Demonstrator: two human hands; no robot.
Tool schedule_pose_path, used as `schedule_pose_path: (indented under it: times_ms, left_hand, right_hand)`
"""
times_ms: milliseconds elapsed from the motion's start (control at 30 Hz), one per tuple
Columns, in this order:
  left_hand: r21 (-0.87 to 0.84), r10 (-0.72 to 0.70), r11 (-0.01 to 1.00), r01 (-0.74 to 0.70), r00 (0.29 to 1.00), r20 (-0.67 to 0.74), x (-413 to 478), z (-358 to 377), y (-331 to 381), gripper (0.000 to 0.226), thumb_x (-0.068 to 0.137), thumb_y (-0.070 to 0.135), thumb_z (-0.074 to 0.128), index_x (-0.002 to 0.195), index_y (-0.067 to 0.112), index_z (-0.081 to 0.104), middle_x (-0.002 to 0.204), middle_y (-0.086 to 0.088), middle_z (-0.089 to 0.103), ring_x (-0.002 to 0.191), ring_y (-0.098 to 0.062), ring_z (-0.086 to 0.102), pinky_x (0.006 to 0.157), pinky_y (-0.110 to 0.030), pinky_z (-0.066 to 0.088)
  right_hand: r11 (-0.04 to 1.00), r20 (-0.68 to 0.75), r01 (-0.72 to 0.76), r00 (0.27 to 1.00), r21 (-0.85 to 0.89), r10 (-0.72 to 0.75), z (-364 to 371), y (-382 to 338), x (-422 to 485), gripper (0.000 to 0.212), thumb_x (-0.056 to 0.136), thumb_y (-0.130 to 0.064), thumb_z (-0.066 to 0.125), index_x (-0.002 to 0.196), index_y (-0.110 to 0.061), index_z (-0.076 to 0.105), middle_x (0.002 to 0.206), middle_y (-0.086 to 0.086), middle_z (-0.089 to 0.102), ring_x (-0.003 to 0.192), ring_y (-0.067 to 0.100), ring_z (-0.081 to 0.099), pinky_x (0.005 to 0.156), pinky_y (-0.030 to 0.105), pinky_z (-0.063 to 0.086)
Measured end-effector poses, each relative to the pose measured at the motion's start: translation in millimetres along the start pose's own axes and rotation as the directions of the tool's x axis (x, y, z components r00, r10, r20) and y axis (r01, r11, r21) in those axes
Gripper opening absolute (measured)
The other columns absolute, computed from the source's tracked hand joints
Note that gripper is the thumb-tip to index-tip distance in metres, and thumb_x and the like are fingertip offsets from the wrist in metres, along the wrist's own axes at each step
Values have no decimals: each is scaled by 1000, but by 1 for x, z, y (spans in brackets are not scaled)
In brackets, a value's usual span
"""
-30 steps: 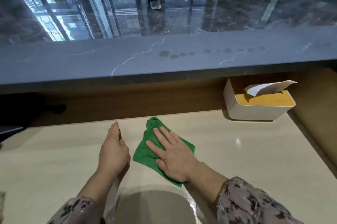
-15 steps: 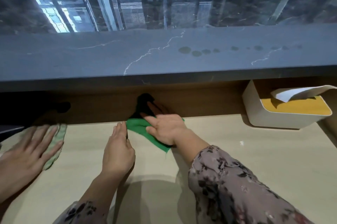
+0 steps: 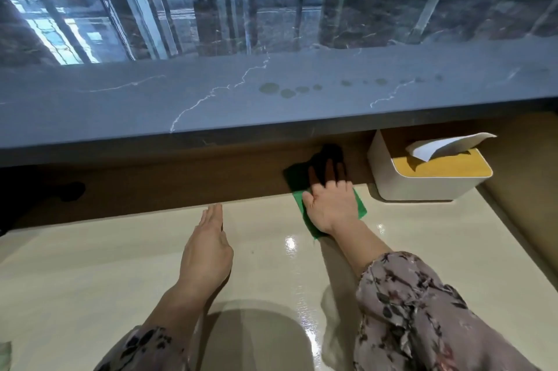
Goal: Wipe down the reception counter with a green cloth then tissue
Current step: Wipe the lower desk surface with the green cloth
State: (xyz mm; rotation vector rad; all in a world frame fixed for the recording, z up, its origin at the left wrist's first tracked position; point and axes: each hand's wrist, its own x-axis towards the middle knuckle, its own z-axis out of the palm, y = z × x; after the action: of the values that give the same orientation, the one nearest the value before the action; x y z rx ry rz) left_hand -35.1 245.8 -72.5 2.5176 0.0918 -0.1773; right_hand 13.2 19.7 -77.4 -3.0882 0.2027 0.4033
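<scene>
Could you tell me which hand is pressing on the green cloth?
The right hand, flat on the green cloth; the left hand rests on the bare desk.

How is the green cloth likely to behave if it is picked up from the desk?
Probably floppy: the cloth lies flat and thin under the right hand, so it should drape when lifted. Likely light for its size, being thin fabric. On the glossy desk it should slide easily when pushed.

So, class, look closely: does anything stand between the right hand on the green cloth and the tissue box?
Nothing visible does. The right hand presses the green cloth flat beside the tissue box, with only bare desk between them.
</scene>
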Motion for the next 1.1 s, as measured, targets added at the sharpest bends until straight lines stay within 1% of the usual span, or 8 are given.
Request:
schedule_pose_path:
  times_ms: [67, 233, 400, 500, 600, 667, 967, 1100]
  left_hand:
    - [5, 1, 1000, -1, 1000, 8, -2, -2, -2, 56, 98, 5, 33, 152, 13, 18, 159, 1, 17, 146, -13, 14, 115, -22, 12]
    - [-12, 14, 1000, -14, 999, 31, -11, -4, 3, 57, 96, 3, 36, 150, 8, 21, 158, -6, 20, 147, -17, 15, 117, -25, 13]
    - [1, 32, 999, -32, 998, 45, -20, 1, 18, 57, 95, 0, 36, 150, 9, 22, 158, -6, 20, 147, -17, 15, 118, -26, 12]
    - [19, 59, 998, -59, 998, 38, -23, 11, 33, 57, 95, 0, 35, 150, 10, 23, 158, -5, 20, 147, -16, 14, 118, -26, 12]
    - [44, 82, 995, -84, 995, 61, -27, 24, 52, 56, 97, 2, 34, 151, 13, 21, 159, -2, 18, 147, -16, 13, 117, -25, 13]
    - [59, 99, 993, -104, 991, 88, -28, 33, 65, 56, 98, 4, 33, 151, 14, 20, 159, -1, 16, 147, -15, 12, 117, -25, 13]
    - [54, 211, 972, -227, 955, 210, -36, 59, 132, 54, 101, 16, 35, 152, 16, 18, 160, 1, 11, 147, -14, 9, 117, -26, 14]
    - [32, 249, 964, -264, 938, 243, -33, 64, 164, 56, 101, 21, 38, 153, 19, 17, 160, 4, 11, 147, -13, 12, 117, -28, 18]
  right_hand:
    - [992, -40, 125, 991, -15, -125, 9, -33, -19, 59, 97, -46, 11, 152, -24, 13, 159, 18, 9, 146, 35, 4, 117, 48, 8]
    - [907, -82, 421, 905, 33, -417, 31, -92, -75, 59, 100, -44, 22, 153, -27, 2, 158, 12, -17, 144, 31, -22, 118, 44, -11]
    - [846, -30, 534, 845, 2, -534, 29, -42, -78, 57, 99, -49, 19, 152, -33, 3, 159, 3, -18, 145, 20, -21, 119, 37, -10]
    - [882, -49, 472, 880, -11, -472, 30, 9, -81, 64, 91, -54, 8, 152, -34, 7, 159, 3, -13, 147, 20, -15, 119, 36, -7]
    - [925, -144, 379, 913, -41, -381, 36, 65, -91, 59, 95, -53, 19, 147, -28, 32, 158, 9, 20, 146, 28, 17, 118, 41, 19]
    - [943, -141, 325, 933, -64, -331, 41, 104, -102, 57, 99, -52, 16, 144, -27, 38, 154, 9, 31, 142, 28, 29, 112, 37, 18]
    - [998, -154, -26, 988, 61, 35, 58, 257, -147, 76, 83, -68, -14, 148, -33, 3, 156, -4, -9, 146, 14, -9, 117, 26, -5]
    - [975, -152, -188, 967, 120, 205, 51, 268, -133, 59, 98, -49, 14, 153, -27, 11, 161, 5, -3, 148, 23, -4, 119, 31, 2]
